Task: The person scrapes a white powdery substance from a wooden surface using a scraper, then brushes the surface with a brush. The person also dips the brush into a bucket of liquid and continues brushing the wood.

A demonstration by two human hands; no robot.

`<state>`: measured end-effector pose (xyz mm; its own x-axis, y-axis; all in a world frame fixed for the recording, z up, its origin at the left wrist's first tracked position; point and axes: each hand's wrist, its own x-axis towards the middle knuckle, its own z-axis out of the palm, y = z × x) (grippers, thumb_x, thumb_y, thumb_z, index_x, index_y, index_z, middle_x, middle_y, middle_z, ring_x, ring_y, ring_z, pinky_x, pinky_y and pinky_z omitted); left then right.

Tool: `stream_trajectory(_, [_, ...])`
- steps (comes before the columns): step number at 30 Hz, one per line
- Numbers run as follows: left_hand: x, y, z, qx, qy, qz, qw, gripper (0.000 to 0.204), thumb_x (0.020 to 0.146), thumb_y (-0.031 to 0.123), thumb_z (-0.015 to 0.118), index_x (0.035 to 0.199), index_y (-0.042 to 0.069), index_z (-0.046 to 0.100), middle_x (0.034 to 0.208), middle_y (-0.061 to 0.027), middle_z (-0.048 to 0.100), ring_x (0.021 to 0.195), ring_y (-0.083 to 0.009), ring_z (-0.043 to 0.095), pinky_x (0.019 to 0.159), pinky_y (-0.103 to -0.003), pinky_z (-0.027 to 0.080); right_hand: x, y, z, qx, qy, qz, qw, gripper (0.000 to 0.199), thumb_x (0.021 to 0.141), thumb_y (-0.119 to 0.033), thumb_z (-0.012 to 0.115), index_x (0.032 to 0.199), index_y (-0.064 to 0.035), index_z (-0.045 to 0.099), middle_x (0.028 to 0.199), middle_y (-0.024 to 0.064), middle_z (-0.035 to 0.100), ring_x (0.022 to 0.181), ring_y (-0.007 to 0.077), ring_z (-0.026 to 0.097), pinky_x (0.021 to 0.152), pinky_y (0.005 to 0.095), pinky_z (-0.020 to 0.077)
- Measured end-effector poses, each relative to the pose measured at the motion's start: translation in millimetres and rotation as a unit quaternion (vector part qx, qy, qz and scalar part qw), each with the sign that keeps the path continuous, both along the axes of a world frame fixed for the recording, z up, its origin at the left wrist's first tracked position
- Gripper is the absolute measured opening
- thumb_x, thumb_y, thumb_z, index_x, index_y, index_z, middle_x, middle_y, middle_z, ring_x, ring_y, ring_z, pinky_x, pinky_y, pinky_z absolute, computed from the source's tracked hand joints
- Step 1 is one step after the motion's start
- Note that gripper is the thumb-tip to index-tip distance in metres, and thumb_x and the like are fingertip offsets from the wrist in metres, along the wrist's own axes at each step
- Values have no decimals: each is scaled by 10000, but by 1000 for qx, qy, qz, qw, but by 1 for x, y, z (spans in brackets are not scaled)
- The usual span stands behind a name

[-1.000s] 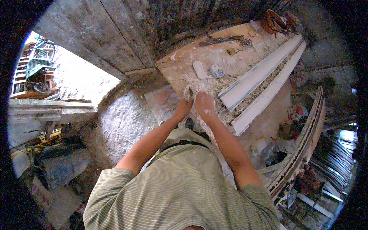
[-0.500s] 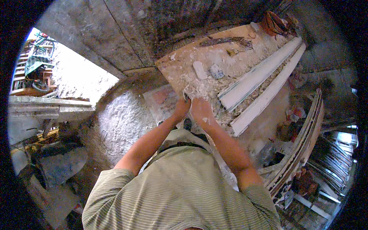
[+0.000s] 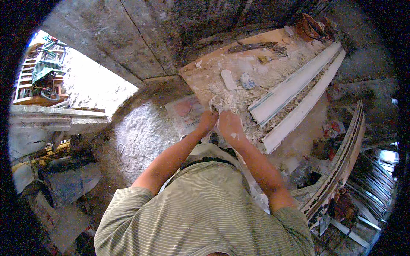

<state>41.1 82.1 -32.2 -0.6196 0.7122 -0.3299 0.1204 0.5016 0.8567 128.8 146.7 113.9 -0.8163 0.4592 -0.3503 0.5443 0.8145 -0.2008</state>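
My left hand [image 3: 208, 120] and my right hand [image 3: 229, 123] meet at the near edge of a plaster-smeared work board [image 3: 200, 77]. Between them they pinch a small whitish clump of plaster-soaked fibre [image 3: 218, 103] that rests on the board's edge. Both hands are dusted white. Two long white moulded cornice strips [image 3: 294, 87] lie side by side on the board to the right of my hands. My striped green shirt fills the lower middle of the view.
A flat trowel-like tool [image 3: 250, 47] and small plaster lumps [image 3: 228, 79] lie on the board's far part. A white powder heap [image 3: 143, 136] covers the floor at left. Curved mould pieces [image 3: 341, 162] lean at right. A bright doorway [image 3: 85, 85] opens at left.
My two hands have drawn closer together and moved slightly forward on the board's edge, closing on the fibre clump.
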Motion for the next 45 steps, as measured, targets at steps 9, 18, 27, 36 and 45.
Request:
stream_trajectory(9, [-5, -7, 10, 33, -46, -17, 998, 517, 909, 407, 573, 778, -88, 645, 739, -280, 641, 686, -362, 645, 652, -492, 470, -19, 11, -12, 26, 58, 11, 998, 241, 789, -193, 606, 906, 8, 669, 859, 224, 657, 769, 371, 658, 686, 473, 537])
stream_trajectory(18, [-3, -1, -10, 44, 17, -16, 999, 548, 925, 403, 542, 699, -89, 630, 681, -307, 600, 642, -431, 620, 658, -517, 461, -14, -4, 1, -4, -37, -52, 998, 296, 804, -223, 623, 1002, -7, 667, 1016, 226, 649, 929, 395, 660, 762, 490, 541])
stream_trajectory(27, [-29, -10, 0, 223, -738, 82, 632, 364, 930, 418, 507, 852, 77, 613, 734, -78, 589, 648, -276, 566, 578, -403, 467, 22, 39, -56, 53, 139, -178, 973, 313, 771, -173, 656, 1010, 20, 596, 1013, 265, 628, 945, 423, 628, 816, 492, 520])
stream_trajectory(36, [-29, -38, 73, -17, -608, 156, 779, 616, 906, 646, 363, 1027, 84, 585, 833, -82, 548, 729, -229, 520, 651, -368, 460, -2, 7, -62, -27, 104, -176, 978, 280, 838, -225, 600, 1030, -21, 610, 994, 229, 647, 951, 404, 638, 829, 531, 507])
stream_trajectory(45, [-33, -44, 30, -28, -115, 4, 993, 552, 894, 498, 552, 788, -35, 647, 641, -124, 620, 587, -247, 598, 544, -416, 461, 20, 17, -56, 45, 200, -188, 961, 276, 856, -234, 599, 907, 30, 658, 854, 240, 651, 834, 417, 660, 746, 478, 535])
